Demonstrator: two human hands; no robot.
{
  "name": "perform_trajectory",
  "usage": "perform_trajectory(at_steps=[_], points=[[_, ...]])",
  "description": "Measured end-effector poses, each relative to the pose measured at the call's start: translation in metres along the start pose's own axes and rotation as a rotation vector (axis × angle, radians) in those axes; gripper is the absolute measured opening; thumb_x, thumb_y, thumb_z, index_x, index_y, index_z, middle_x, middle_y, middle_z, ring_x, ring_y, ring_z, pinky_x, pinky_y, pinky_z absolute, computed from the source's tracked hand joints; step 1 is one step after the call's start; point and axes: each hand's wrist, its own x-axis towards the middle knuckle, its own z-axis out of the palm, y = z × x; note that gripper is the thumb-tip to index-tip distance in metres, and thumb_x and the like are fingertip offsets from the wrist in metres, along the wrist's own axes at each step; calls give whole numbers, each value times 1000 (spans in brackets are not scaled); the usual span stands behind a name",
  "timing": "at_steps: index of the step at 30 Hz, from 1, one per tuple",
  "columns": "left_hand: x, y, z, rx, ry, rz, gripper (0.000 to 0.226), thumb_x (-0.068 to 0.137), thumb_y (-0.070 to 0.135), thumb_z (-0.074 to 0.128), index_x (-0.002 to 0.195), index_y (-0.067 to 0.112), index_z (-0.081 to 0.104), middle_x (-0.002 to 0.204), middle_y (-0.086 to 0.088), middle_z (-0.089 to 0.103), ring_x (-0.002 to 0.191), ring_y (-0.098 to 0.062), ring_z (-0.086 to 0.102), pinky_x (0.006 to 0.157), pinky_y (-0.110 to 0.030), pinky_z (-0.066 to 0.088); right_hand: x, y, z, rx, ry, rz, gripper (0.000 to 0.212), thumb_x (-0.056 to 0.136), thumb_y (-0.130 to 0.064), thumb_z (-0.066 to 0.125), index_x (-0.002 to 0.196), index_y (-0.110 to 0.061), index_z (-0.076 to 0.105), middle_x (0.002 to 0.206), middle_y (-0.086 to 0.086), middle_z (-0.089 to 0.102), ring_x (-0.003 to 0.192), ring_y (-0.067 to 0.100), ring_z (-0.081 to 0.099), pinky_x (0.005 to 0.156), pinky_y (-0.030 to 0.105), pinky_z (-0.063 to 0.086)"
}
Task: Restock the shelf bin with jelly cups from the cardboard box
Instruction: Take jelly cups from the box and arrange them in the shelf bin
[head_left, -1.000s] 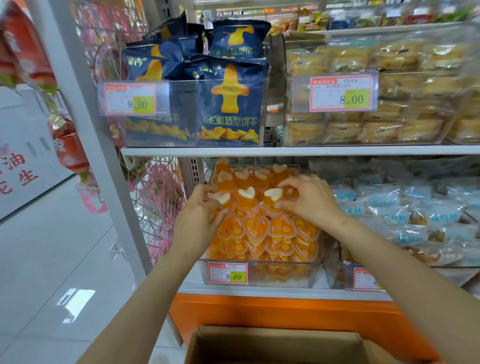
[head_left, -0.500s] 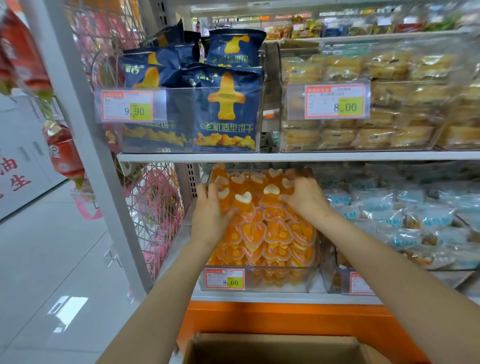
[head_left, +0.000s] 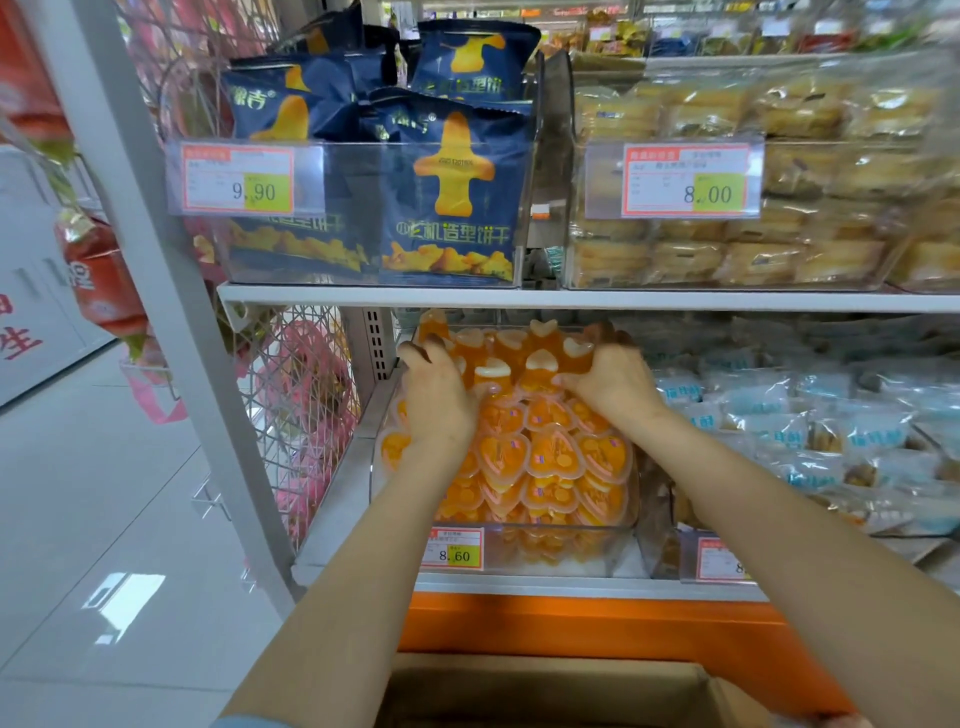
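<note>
Orange heart-shaped jelly cups (head_left: 550, 457) fill a clear shelf bin (head_left: 550, 551) on the lower shelf, which carries an 8.60 price tag. My left hand (head_left: 436, 400) and my right hand (head_left: 610, 382) are deep in the bin with a cluster of upright cups (head_left: 537, 364) between them. The left fingers curl round the cluster's left side. The right fingers curl over its right side and top. The open cardboard box (head_left: 550, 686) sits below at the bottom edge; its inside is mostly out of view.
The shelf board (head_left: 675, 300) hangs just above my hands, holding bins of blue biscuit bags (head_left: 452, 171) and wrapped cakes (head_left: 779, 249). Pale blue packets (head_left: 831, 431) fill the bin on the right. A white upright post (head_left: 171, 312) and wire mesh stand on the left, with aisle floor beyond.
Both hands have moved further back and up in the bin, carrying the cluster of upright cups with them. The fingers now curl more tightly around the cluster.
</note>
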Motion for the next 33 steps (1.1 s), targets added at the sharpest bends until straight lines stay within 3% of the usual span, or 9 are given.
perform_trajectory(at_steps=[8, 13, 16, 19, 22, 25, 28, 31, 33], points=[[-1, 2, 5, -4, 6, -35, 84, 79, 37, 72, 136, -2, 25, 145, -24, 18, 120, -38, 46, 92, -37, 44, 2, -6, 1, -276, 13, 8, 49, 92, -51, 50, 115, -9, 57, 114, 12, 61, 105, 29, 59, 76, 31, 42], [-4, 3, 2, 48, -1, -24, 82, 80, 39, 70, 135, -2, 26, 142, -24, 22, 121, -38, 44, 93, -38, 43, -5, -2, -5, -230, 51, -5, 49, 90, -50, 55, 120, -11, 54, 117, 13, 59, 107, 31, 57, 77, 32, 42], [-14, -1, -9, 125, 57, 103, 67, 80, 38, 69, 126, 1, 37, 130, -21, 35, 117, -35, 43, 91, -37, 41, -25, 8, -13, -140, 79, -105, 56, 88, -45, 60, 133, -17, 44, 129, 12, 50, 116, 32, 51, 87, 37, 43], [-36, -7, -24, 12, 76, 350, 50, 78, 25, 71, 117, 2, 48, 119, -16, 42, 108, -32, 47, 85, -34, 40, -52, 17, -19, -12, 64, -239, 55, 86, -39, 63, 134, -24, 43, 124, 6, 51, 109, 26, 54, 85, 38, 46], [-71, -13, -38, -181, -103, 434, 43, 79, 23, 70, 115, 11, 52, 111, 0, 40, 90, -12, 50, 73, -9, 38, -81, 23, -17, 149, 53, -395, 46, 82, -28, 68, 125, -23, 52, 110, -1, 55, 81, 14, 56, 79, 35, 49], [-106, -24, -39, -318, -230, 504, 39, 76, 34, 64, 111, 19, 53, 108, 4, 42, 82, -5, 52, 70, -16, 43, -116, 30, -2, 273, -10, -494, 41, 82, -21, 67, 121, -26, 55, 97, -9, 54, 68, 9, 52, 69, 19, 45], [-143, -40, -28, -408, -310, 504, 35, 77, 24, 64, 109, 14, 56, 104, -2, 48, 80, -5, 54, 70, -16, 43, -151, 47, 18, 343, -88, -527, 41, 82, -20, 65, 121, -21, 56, 95, -8, 57, 70, 11, 52, 64, 9, 39], [-188, -64, 2, -413, -449, 450, 32, 79, 15, 65, 108, 12, 55, 104, -1, 50, 79, -3, 53, 68, -14, 42, -184, 78, 43, 371, -206, -495, 41, 82, -23, 64, 120, -28, 53, 96, -12, 57, 67, 9, 53, 63, 12, 39], [-220, -91, 33, -330, -637, 386, 33, 81, 16, 68, 111, 14, 53, 109, 2, 48, 78, -1, 53, 70, -12, 40, -205, 103, 67, 309, -336, -428, 42, 85, -22, 65, 123, -30, 50, 100, -12, 56, 67, 8, 53, 64, 20, 43]])
